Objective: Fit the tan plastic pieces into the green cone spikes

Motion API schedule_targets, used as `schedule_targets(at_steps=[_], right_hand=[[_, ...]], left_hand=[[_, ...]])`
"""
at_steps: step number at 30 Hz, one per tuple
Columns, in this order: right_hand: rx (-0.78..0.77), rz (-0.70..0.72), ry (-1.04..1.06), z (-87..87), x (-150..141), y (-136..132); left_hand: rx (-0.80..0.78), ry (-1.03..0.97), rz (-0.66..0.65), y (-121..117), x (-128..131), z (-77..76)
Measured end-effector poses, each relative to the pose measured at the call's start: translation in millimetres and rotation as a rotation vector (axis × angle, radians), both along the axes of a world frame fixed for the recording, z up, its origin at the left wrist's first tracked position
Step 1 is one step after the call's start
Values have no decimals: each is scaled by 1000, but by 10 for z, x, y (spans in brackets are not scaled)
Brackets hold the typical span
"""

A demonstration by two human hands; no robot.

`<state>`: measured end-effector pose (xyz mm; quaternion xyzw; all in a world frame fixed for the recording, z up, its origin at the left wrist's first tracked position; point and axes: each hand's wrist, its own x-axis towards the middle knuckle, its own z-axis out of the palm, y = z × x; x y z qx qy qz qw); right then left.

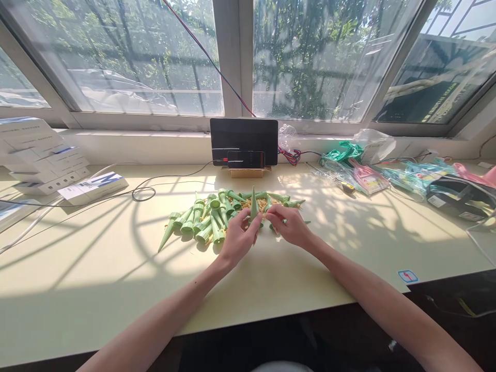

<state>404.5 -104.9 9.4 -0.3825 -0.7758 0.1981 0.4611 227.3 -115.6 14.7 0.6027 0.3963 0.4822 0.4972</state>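
My left hand (pixel 241 233) pinches a green cone (pixel 253 205), tip up; my right hand (pixel 290 226), fingertips nearly closed just beside it, contents unclear. Apparent step: two-handed cone work; calls for steady left grip.

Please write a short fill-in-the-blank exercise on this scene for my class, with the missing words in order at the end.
1. The left hand holds a green cone with its narrow tip pointing ____.
2. The smartphone stands in ____ of the black tablet.
3. The stack of white boxes is at the far ____ of the picture, on the pale table.

Missing words: up; front; left.
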Motion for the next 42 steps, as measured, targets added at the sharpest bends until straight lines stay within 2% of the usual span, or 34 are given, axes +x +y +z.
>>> schedule_targets(at_steps=[17, 42], right_hand=[[24, -4, 67, -7, -19, -18], [5, -14, 58, -19, -12, -9]], left_hand=[[-41, -43, -7, 15, -18, -3], [8, -11, 24, -5, 4, 28]])
